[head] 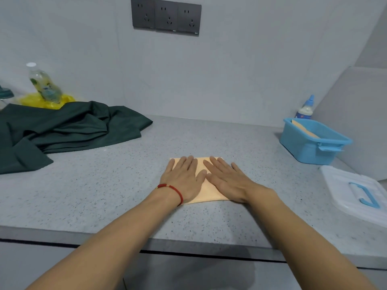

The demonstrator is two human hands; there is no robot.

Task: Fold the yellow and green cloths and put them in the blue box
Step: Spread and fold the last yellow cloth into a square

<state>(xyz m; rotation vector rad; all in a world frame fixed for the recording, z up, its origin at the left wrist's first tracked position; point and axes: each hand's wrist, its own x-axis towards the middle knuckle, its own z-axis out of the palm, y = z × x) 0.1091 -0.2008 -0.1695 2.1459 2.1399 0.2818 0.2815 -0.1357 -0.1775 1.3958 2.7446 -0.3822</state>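
Yellow cloth [206,190], pale, folded flat, left hand [184,178] & right hand [227,181] pressing, fingers straight

A pale grey wall [240,70] rose behind the worktop [94,195], smooth and evenly lit, with no hard shadows. High on it sat three dark socket plates [165,17] in a row, side by side and touching. The worktop was grey stone with fine dark and white speckles, its front edge running across the lower part of the view. Below that edge a thin dark gap [209,256] ran above a plain grey cabinet front [188,275]. At the right a second pale wall panel [356,122] met the back wall at an angle.
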